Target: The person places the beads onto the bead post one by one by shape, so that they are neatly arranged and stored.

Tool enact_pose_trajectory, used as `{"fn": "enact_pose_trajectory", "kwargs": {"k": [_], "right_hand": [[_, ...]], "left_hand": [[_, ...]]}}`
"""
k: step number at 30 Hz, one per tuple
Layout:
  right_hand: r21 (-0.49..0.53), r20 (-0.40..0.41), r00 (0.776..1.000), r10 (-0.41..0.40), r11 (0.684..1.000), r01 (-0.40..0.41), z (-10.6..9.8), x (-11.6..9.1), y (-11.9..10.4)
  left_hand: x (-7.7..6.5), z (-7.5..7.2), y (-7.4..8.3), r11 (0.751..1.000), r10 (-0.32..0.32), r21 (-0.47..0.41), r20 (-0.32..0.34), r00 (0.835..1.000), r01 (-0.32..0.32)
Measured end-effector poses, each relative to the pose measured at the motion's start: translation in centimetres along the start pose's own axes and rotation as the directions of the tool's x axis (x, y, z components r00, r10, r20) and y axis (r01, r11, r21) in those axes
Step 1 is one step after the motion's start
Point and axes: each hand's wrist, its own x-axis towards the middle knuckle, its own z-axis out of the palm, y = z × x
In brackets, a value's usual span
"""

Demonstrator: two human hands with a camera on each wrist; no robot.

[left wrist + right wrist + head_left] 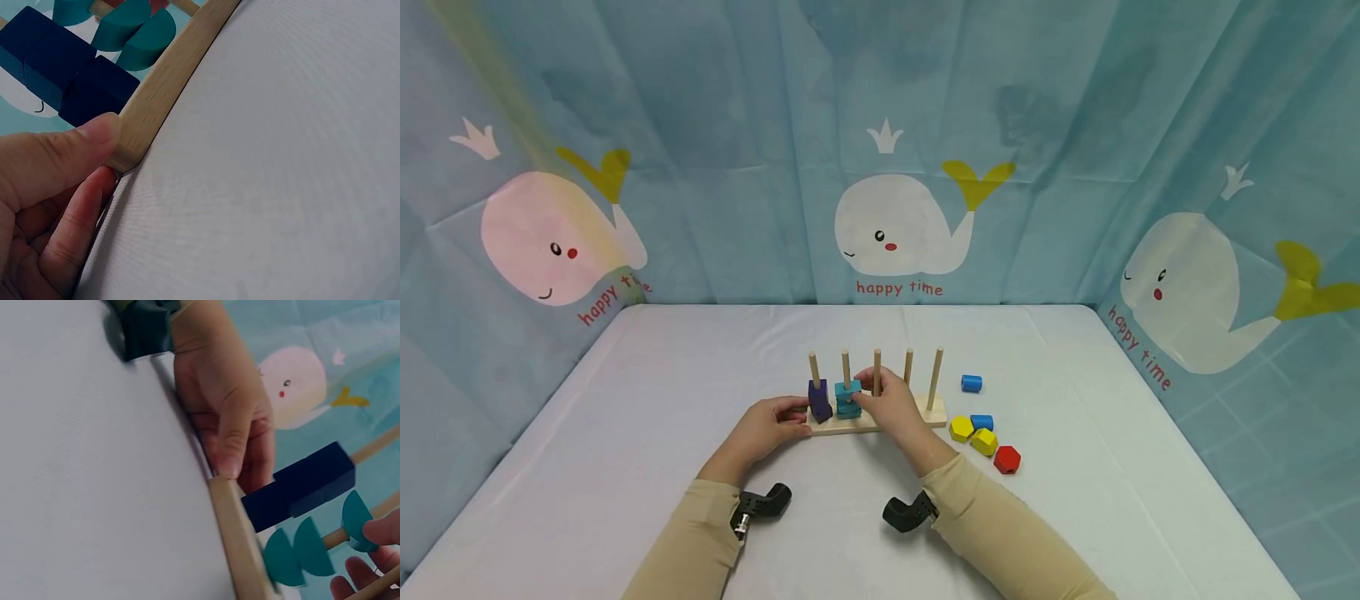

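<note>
A wooden peg stacker with several upright pegs lies across the table. My left hand grips its left end, the thumb on the end of the base and the other fingers behind and under it. Dark blue-purple blocks are stacked on the leftmost peg. On the second peg, two teal half-round blocks sit low. My right hand pinches another teal half-round block, which is threaded on that peg above them with a gap between. Part of the right hand lies outside the right wrist view.
Right of the stacker lie two blue blocks, two yellow hexagonal blocks and a red block. The three other pegs carry no blocks. A blue whale-print curtain hangs behind the white table.
</note>
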Motion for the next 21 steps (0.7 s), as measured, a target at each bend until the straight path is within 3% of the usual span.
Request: {"fn": "enact_pose_trajectory", "kwargs": {"k": [8, 14, 21], "right_hand": [[-0.036, 0.000, 1.000, 0.012, 0.999, -0.012, 0.36, -0.11, 0.91], [-0.009, 0.014, 1.000, 0.020, 1.000, -0.019, 0.55, -0.22, 0.98], [-0.058, 0.038, 0.999, -0.002, 0.998, 0.004, -0.20, -0.70, 1.01]], "left_hand": [[-0.18, -0.13, 0.26, 1.000, 0.025, -0.004, -0.004, 1.000, -0.025], [-0.28, -0.14, 0.34, 1.000, 0.011, 0.001, -0.003, 1.000, -0.011], [-0.31, -0.12, 0.47, 1.000, 0.005, 0.009, -0.001, 1.000, -0.005]]}}
